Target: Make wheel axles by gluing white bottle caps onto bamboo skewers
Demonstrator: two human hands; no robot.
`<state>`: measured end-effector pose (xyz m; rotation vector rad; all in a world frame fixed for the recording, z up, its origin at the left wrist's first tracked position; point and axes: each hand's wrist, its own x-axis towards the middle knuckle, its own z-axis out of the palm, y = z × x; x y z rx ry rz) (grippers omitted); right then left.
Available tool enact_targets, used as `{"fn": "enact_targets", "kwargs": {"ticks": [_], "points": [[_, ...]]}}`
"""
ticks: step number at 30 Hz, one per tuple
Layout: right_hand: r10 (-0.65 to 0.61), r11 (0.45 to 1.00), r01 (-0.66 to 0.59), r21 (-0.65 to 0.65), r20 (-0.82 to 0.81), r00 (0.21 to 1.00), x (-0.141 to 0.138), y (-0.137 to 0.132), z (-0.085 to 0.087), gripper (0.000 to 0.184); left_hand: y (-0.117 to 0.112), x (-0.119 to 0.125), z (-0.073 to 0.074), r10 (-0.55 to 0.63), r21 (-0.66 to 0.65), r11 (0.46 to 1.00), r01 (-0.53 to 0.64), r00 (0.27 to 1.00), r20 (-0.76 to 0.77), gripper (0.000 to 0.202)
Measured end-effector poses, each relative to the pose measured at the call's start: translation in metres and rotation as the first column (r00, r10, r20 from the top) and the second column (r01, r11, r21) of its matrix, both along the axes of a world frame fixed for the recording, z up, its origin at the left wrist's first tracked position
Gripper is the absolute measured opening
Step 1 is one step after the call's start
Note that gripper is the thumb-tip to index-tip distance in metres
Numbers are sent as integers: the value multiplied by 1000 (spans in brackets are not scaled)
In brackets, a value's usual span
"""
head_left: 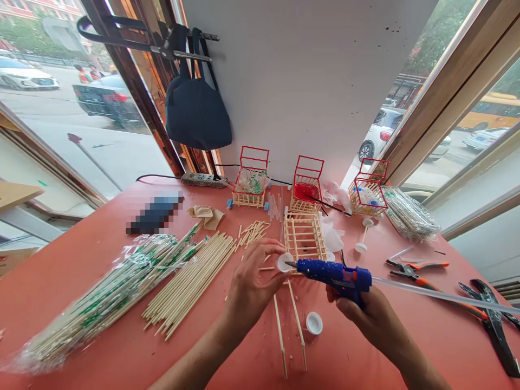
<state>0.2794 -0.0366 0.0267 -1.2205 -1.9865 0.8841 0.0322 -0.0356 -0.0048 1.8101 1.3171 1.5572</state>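
Between the thumb and fingers of my left hand (254,276) is a white bottle cap (284,262). My right hand (368,314) grips a blue glue gun (335,275), its nozzle pointing left and touching or almost touching the cap. A clear glue stick (439,295) sticks out of the gun's back end. Just behind the cap stands a small frame of wooden sticks (304,235), partly covered by the gun. Two long sticks (299,325) extend from it toward me. A second white cap (314,323) lies on the table beside them.
Loose sticks (190,281) and a plastic-wrapped bundle (114,292) lie left. Red-rimmed little stick carts (248,192) stand at the back. Pliers (422,265) and a black clamp (493,319) lie right, with a cap-and-stick axle (364,235) behind. A power strip (203,180) sits back left.
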Motion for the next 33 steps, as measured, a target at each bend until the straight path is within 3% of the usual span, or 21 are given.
{"fn": "enact_targets", "kwargs": {"ticks": [6, 33], "points": [[-44, 997, 46, -55, 32, 999, -1, -1, -1, 23, -2, 2, 3, 4, 0, 1000, -4, 1000, 3, 20], [-71, 997, 68, 31, 106, 992, 0, 1, -3, 30, -3, 3, 0, -16, 21, 1000, 17, 999, -32, 21]]}}
